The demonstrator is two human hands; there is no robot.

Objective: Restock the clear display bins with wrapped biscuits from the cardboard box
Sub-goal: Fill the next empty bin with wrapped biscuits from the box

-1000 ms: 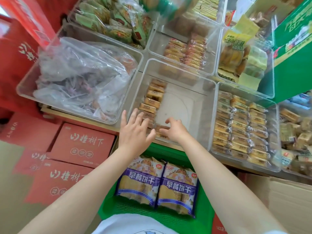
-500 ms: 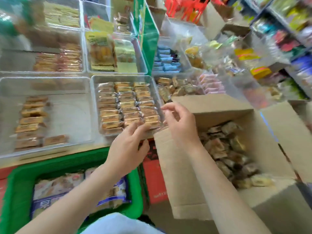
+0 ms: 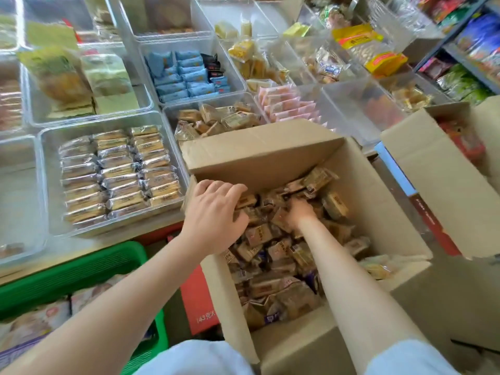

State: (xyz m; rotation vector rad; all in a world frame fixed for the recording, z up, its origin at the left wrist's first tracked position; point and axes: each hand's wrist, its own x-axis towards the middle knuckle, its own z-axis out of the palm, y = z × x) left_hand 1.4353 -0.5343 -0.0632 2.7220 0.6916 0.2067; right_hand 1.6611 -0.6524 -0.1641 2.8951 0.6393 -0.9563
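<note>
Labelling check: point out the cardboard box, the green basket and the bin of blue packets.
cardboard box (image 3: 259,150), head view, on the far flap.
green basket (image 3: 81,269), head view, on the slatted far rim.
bin of blue packets (image 3: 173,46), head view, on its clear back wall.

A shop interior in bright, even light. At the far right a dark metal shelf rack holds colourful snack packets. Near left, a green plastic basket sits low beside a red carton
</note>
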